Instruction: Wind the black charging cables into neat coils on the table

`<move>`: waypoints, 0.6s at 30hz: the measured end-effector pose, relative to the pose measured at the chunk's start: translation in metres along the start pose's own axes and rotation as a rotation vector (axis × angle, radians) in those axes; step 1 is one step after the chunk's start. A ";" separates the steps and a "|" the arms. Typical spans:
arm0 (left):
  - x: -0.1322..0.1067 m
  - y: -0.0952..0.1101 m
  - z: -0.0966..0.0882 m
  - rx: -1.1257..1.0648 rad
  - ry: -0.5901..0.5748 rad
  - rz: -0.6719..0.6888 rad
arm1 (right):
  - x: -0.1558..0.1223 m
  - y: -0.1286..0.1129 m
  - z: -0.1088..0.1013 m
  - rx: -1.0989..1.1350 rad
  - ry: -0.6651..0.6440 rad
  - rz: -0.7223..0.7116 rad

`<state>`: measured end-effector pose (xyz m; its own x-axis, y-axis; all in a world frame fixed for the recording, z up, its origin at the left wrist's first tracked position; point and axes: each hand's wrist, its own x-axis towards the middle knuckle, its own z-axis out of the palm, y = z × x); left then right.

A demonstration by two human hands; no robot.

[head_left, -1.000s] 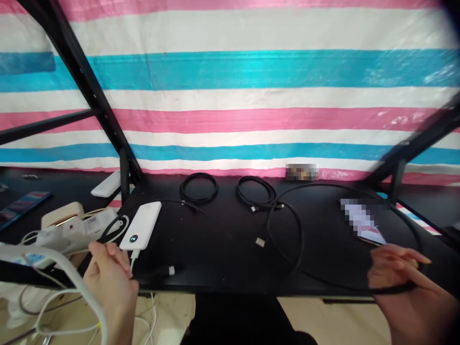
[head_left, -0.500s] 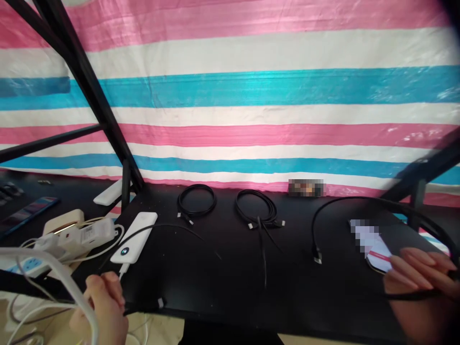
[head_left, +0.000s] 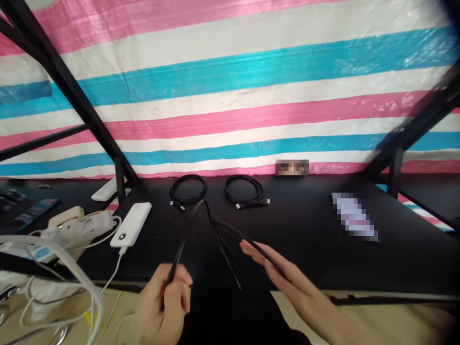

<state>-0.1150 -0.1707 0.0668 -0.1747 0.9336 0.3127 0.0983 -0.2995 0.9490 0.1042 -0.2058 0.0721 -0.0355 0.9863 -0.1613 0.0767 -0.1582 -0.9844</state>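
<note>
A black cable (head_left: pixel 181 247) stretches in loose strands between my hands, blurred by motion in parts. My left hand (head_left: pixel 167 299) is closed round one part of it near the table's front edge. My right hand (head_left: pixel 293 282) is held with its fingers stretched out, and a strand runs along them. Whether the thumb presses on that strand is hidden. Beyond my hands lie two coiled black cables: the left coil (head_left: pixel 188 188) with two plugs beside it, and the right coil (head_left: pixel 244 190) with light-tipped plugs at its front.
On the left a white power bank (head_left: pixel 131 224) has a white cord plugged in. Chargers crowd a power strip (head_left: pixel 39 251) beside it. A phone (head_left: pixel 354 216) lies at the right. Black frame posts (head_left: pixel 79 103) flank the black table (head_left: pixel 305 206); a striped sheet (head_left: pixel 251 105) hangs behind.
Both hands have come inward toward the middle, my right hand from the far right beside the phone. The long cable strung out before is now gathered between them. The view has shifted slightly.
</note>
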 end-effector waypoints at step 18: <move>0.022 0.014 0.009 0.311 -0.511 0.321 | 0.019 -0.010 0.022 0.347 0.231 -0.070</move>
<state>-0.1088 -0.1531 0.0870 0.3877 0.8065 0.4464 0.3588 -0.5781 0.7328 0.0808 -0.1862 0.0777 0.1985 0.9737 -0.1116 -0.2592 -0.0576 -0.9641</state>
